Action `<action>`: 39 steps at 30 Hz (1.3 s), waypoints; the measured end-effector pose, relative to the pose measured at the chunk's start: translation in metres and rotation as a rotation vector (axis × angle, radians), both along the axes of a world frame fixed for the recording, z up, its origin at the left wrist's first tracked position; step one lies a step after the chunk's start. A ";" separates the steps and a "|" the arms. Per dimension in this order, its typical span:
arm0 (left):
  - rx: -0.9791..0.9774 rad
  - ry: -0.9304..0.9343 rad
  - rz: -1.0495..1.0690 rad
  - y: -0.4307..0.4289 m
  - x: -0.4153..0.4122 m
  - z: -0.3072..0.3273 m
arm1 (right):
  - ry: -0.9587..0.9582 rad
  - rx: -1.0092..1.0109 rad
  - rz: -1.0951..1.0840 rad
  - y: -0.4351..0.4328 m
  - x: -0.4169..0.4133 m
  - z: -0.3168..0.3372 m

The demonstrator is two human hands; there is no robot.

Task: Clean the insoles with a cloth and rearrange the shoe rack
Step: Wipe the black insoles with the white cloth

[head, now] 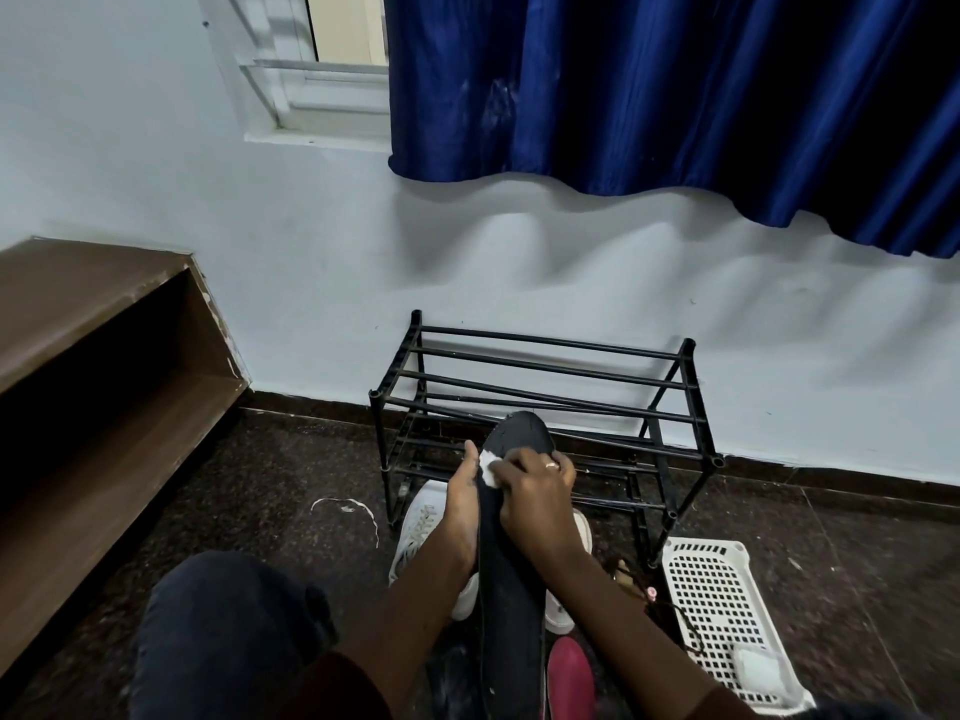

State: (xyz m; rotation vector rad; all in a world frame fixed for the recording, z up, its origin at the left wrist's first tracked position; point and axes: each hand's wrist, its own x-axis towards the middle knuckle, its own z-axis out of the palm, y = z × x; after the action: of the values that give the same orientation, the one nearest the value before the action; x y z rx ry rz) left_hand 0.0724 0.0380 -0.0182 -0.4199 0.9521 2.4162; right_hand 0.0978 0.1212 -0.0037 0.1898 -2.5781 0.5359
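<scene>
Gripping long dark insole [511,579] in left hand [464,504]. Pinching crumpled white cloth [488,469] against it with right hand [537,493] fingers

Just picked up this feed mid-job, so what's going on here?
A person is cleaning a dark insole: the left hand holds it up by its edge while the right hand presses a white cloth against its toe end. Below, white sneakers lie on the floor in front of the black shoe rack by the wall.

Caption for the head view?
Left hand holds long black insole; right hand presses white cloth on it, before black metal rack.
</scene>
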 end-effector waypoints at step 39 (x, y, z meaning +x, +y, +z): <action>-0.004 -0.014 -0.050 -0.001 -0.002 0.007 | 0.143 0.061 0.047 0.002 0.006 -0.017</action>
State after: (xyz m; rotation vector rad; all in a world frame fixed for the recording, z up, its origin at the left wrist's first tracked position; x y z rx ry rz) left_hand 0.0701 0.0373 -0.0111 -0.4087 0.9505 2.3639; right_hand 0.1040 0.1235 -0.0205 0.2990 -2.4572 0.4446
